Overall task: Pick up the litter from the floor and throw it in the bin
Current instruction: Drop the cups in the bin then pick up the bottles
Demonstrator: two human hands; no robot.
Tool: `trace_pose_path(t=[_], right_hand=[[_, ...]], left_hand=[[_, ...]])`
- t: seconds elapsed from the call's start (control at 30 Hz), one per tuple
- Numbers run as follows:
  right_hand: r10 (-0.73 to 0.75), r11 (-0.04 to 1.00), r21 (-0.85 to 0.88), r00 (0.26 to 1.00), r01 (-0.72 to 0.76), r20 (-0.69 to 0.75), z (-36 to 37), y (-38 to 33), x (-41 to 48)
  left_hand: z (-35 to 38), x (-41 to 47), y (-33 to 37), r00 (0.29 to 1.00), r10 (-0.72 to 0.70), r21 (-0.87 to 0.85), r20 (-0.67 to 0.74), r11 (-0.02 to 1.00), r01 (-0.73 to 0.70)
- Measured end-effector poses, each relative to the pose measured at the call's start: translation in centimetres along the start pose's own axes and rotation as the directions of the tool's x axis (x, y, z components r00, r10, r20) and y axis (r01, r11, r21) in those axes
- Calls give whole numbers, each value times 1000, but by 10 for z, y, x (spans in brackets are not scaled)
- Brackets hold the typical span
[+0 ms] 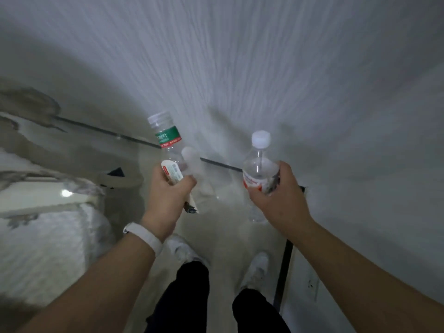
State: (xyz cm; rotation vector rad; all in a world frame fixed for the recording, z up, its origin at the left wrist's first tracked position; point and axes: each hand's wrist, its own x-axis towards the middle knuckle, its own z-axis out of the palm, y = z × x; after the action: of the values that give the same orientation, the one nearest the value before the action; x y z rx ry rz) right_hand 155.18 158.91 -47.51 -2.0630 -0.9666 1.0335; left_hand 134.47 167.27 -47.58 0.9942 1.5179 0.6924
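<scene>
A green-labelled bottle (165, 138) and a wrapper (191, 206) were gripped together by the curled fingers of the left hand (165, 198). A red-labelled bottle (259, 169) was clasped in the right hand (281, 198). All were held above the floor (225, 229); no bin was seen. The crowded left bundle could be let slip. Label print was too blurred to be read.

Two hands: left hand (168, 195), right hand (281, 195). Two clear water bottles for certain, a green-labelled bottle (165, 133) and a red-labelled bottle (259, 169); a blurred pale shape (191, 157) may be a third. Two white shoes, left shoe (182, 248) and right shoe (258, 267). One white wristband (144, 236). One wall socket (312, 286).
</scene>
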Motion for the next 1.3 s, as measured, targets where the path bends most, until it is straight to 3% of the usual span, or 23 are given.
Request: trace_pose_path(t=[0.3,0.5,0.73,1.0,1.3], right_hand=[[-189,982,-12,982,189,23,3,-177,-42],[-367,930,-3,928,368,69,25,-285,-56],[-515,855,41,836,517,189,54,-373,-65],[-642,758,224,637,613,427,86,-433,-48],[-650,690,390,284,610,705,135,-464,-84]], left_hand=[[-117,-38,114,981,181,-108,-64,976,-187],[-206,-52,173,922,369,-29,-118,927,-375],[-273,-75,205,852,398,29,-341,910,-414],[-283,-113,221,719,289,38,-632,939,-343],[-276,-207,199,371,77,-31,-925,961,-276]])
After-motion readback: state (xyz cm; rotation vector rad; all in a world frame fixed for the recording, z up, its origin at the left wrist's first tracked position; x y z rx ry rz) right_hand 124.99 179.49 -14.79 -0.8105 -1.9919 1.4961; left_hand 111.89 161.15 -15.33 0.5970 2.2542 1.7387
